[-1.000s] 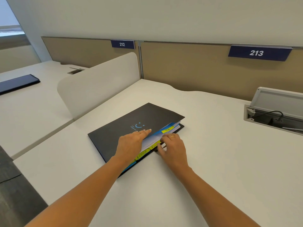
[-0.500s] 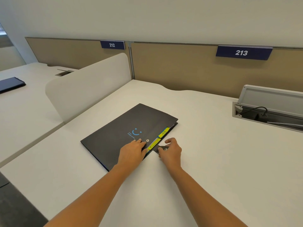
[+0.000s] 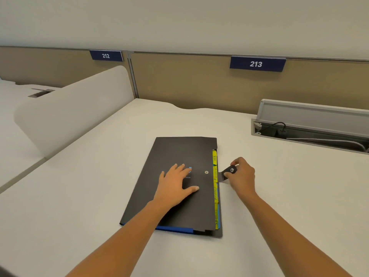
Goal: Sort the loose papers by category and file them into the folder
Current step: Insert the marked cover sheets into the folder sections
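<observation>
1 wide-angle view from the person's head looks forward and down across the desk toward the partition. It sits near, with the folder, left hand and right hand mid-frame.

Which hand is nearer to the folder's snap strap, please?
Right. The right hand pinches the snap strap; the left hand lies flat on the folder cover, apart from the strap.

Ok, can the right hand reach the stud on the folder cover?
Probably yes: the right hand pinches the strap right beside the stud, and the left hand rests clear of it.
</observation>
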The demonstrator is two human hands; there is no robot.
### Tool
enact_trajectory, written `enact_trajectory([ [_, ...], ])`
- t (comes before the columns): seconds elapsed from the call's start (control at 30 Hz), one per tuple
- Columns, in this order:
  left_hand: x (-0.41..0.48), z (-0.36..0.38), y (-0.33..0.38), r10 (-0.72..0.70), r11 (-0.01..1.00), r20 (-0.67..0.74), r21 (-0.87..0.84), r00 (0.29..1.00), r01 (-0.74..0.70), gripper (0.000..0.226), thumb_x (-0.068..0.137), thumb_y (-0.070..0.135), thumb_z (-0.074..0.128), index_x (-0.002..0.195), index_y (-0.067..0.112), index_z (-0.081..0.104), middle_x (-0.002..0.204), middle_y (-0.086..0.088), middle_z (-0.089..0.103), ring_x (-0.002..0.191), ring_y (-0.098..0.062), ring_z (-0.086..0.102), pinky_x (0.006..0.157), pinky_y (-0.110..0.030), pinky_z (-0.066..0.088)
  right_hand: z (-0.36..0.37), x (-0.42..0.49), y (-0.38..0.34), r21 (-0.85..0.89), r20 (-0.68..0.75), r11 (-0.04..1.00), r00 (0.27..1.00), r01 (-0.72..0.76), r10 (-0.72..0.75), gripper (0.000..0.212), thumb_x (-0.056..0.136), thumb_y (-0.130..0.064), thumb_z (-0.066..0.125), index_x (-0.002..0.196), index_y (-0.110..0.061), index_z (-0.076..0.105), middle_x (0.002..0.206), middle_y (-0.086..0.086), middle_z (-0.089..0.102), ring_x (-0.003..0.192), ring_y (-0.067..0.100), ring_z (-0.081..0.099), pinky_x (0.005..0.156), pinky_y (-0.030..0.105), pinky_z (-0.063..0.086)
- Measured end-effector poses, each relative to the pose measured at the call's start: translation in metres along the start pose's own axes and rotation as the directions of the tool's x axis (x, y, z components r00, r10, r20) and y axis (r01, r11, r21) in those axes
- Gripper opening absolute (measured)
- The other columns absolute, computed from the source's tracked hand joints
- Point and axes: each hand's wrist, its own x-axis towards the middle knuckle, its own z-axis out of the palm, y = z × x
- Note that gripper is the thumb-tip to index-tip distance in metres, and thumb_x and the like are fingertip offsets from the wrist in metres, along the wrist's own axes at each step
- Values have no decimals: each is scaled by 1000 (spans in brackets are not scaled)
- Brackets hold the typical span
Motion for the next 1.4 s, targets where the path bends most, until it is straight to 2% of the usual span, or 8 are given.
enact_trajectory([
  [0.17,0,27,28,8,996,98,93,995,-17,76,81,74,32,145,42,7,157,6,-3,145,-18,-9,110,-60,-4,-29,6,9,-146,-88,989,995,31,-44,18,83,-1,64,100,0,60,100,18,65,80,22,53,70,25,41],
  [0.47,-2,47,40,10,969,114,246,993,-38,73,81,76,16,144,44,-1,157,2,-10,144,-21,-14,107,-64,-8,-12,-18,24,-298,-17,927,970,228,-244,23,91,-19,58,108,-9,68,105,8,69,98,22,60,83,24,41],
  [0.73,-2,48,40,5,964,117,263,993,-36,72,81,76,15,144,44,-3,157,1,-10,144,-21,-14,107,-64,-9,6,-20,31,-528,137,785,945,325,-299,36,101,-26,37,130,-11,54,127,6,55,119,17,47,94,23,40],
  [0.93,-1,49,40,8,963,114,266,993,-39,72,82,75,15,144,44,-3,157,1,-10,144,-22,-14,106,-64,-9,8,-23,35,-621,214,687,925,377,-314,42,101,-19,37,142,-8,37,138,9,44,127,20,44,104,26,38],
  [1.03,-1,50,40,11,963,113,267,993,-41,72,82,75,14,144,44,-4,157,0,-11,144,-22,-15,107,-65,-9,10,-26,36,-684,178,624,917,377,-358,40,93,-14,54,131,-1,50,126,15,56,114,24,56,93,29,48],
  [1.1,-1,50,40,11,961,115,272,993,-42,72,82,75,14,144,43,-4,157,0,-11,144,-22,-15,107,-65,-9,12,-26,36,-702,149,579,881,414,-450,40,61,-14,86,95,1,72,87,14,70,76,21,69,59,25,56],
  [1.17,-2,50,40,10,959,118,279,993,-43,72,82,75,14,144,43,-4,157,0,-11,144,-22,-15,107,-65,-8,14,-26,34,-712,141,562,870,421,-473,42,34,-19,95,68,-5,74,62,7,66,52,16,64,39,20,48],
  [1.4,-4,48,42,-3,959,103,282,995,-27,72,82,75,13,144,43,-4,157,0,-10,144,-23,-14,106,-66,-7,17,-29,35,-749,156,520,872,411,-463,40,34,-19,94,65,-5,73,63,8,67,56,20,64,38,23,46],
])
